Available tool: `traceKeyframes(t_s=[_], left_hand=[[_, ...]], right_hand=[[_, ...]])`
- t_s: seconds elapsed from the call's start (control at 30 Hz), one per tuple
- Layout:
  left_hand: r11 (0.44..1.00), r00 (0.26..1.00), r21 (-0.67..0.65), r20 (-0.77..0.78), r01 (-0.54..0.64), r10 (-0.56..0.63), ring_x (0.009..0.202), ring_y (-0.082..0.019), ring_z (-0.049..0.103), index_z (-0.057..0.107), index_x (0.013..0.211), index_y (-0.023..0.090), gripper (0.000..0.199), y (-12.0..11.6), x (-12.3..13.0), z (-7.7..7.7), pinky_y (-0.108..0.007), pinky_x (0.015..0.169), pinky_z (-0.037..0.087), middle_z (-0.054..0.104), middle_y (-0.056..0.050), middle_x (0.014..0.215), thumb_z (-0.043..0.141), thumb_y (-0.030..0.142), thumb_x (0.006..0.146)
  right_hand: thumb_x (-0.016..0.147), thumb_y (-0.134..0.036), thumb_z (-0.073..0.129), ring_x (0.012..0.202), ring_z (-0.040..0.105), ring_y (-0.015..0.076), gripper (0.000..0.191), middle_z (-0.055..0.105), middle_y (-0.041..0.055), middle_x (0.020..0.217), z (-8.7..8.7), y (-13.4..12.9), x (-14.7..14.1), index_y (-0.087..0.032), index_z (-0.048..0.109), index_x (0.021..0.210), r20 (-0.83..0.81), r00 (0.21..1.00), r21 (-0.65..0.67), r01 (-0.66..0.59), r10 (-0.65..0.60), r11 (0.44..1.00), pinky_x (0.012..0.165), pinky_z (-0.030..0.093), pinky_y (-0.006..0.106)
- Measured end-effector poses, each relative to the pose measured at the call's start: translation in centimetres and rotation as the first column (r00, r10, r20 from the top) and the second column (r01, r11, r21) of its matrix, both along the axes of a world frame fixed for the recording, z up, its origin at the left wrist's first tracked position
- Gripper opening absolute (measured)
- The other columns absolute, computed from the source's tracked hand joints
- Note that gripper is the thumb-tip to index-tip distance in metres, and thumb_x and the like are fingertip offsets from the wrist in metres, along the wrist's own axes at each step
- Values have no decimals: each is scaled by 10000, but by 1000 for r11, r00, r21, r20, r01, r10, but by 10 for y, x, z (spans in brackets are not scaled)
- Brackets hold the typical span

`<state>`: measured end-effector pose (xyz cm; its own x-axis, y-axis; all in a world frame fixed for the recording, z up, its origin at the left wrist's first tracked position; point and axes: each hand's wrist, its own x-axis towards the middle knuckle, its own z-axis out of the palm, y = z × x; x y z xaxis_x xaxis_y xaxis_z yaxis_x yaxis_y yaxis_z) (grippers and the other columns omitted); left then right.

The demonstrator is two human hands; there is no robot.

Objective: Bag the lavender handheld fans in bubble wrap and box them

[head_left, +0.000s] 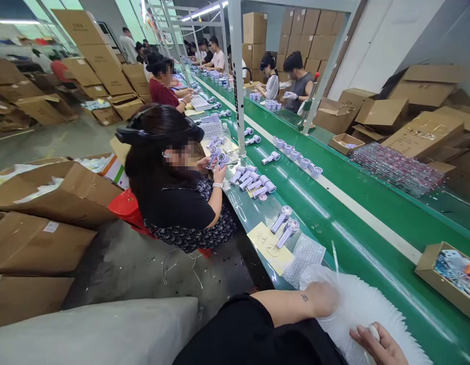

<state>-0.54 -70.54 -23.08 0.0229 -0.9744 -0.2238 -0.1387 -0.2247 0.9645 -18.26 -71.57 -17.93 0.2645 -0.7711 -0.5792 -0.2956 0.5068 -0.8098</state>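
Note:
My left hand is over the near end of a fanned pile of translucent plastic bags; motion smears its fingers, so I cannot see what they grip. A thin whitish strip stands up just beyond it. My right hand lies over the right part of the pile, fingers stretched towards the left. Something small and white is at one of its fingers, a cover or a loose piece. Bubble wrap borders the bags, and two lilac handheld fans lie beyond on a yellow paper sheet.
The green conveyor belt runs along the bench, bearing lilac fan parts. A cardboard box of parts stands at the right. A co-worker sits ahead on the left, holding fans. A large pale sack lies at lower left.

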Motion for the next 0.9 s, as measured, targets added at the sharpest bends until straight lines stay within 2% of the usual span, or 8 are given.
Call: traceKeyframes(t_s=[0.2, 0.33, 0.47, 0.57, 0.67, 0.73, 0.8, 0.9], left_hand=[[998, 997, -16, 45, 65, -64, 866, -260, 529, 490, 536, 189, 169, -6, 13, -3, -405, 869, 385, 447, -33, 662, 583, 100, 646], [985, 975, 151, -215, 86, -52, 715, -162, 505, 638, 685, 174, 50, -14, 17, -2, -280, 724, 411, 511, 1, 645, 642, 143, 645], [957, 932, 276, -362, 90, 17, 539, -97, 456, 642, 745, 124, 184, -19, 15, 3, -213, 521, 337, 522, 11, 584, 637, 305, 713], [953, 898, 302, -421, 6, 128, 588, -87, 497, 622, 764, 117, 276, -17, 13, 6, -189, 487, 300, 583, -29, 717, 604, 392, 754], [958, 841, 284, -506, -45, 189, 701, -99, 538, 612, 799, 129, 317, -15, 14, 10, -181, 503, 314, 612, -63, 897, 564, 442, 791], [954, 710, 297, -661, -51, 244, 761, -115, 553, 600, 822, 139, 344, -14, 16, 13, -185, 537, 348, 611, -71, 928, 530, 476, 819], [934, 510, 356, -799, -26, 319, 769, -130, 565, 574, 814, 148, 370, -15, 18, 16, -202, 576, 385, 605, -68, 866, 511, 512, 831], [849, 416, 529, -769, -12, 485, 621, -126, 540, 504, 709, 155, 412, -18, 18, 17, -208, 529, 373, 516, -21, 645, 531, 556, 803]], right_hand=[[547, -463, 770, 700, 646, 210, 447, 540, -39, 610, 14, -4, 13, -202, 498, 785, -51, 998, -117, 16, -22, 993, 641, 560, 310], [597, -370, 752, 644, 601, 150, 451, 580, -18, 692, 18, -19, 8, -178, 550, 951, -93, 994, -56, -60, 55, 997, 581, 550, 297], [690, -399, 654, 644, 604, 184, 274, 606, 16, 675, 9, -22, 8, -182, 623, 854, -266, 948, -138, -217, 174, 966, 512, 528, 301], [735, -435, 602, 767, 614, 226, 228, 630, 43, 734, 9, -24, 11, -214, 656, 740, -364, 907, -316, -335, 213, 888, 621, 527, 340], [717, -432, 634, 1035, 534, 269, 222, 624, 78, 1033, 17, -29, 17, -215, 656, 673, -341, 925, -483, -326, 168, 812, 814, 481, 373], [748, -440, 612, 1062, 516, 255, 238, 593, 81, 1136, 21, -32, 23, -207, 645, 715, -148, 971, -373, -232, 189, 899, 781, 490, 350], [766, -423, 611, 971, 563, 209, 218, 620, 73, 1078, 20, -35, 31, -205, 606, 775, 182, 982, -88, -40, 55, 995, 661, 506, 285], [718, -365, 678, 695, 580, 118, 234, 632, 7, 784, 10, -36, 42, -208, 507, 747, 424, 858, 230, 207, -289, 951, 455, 425, 164]])
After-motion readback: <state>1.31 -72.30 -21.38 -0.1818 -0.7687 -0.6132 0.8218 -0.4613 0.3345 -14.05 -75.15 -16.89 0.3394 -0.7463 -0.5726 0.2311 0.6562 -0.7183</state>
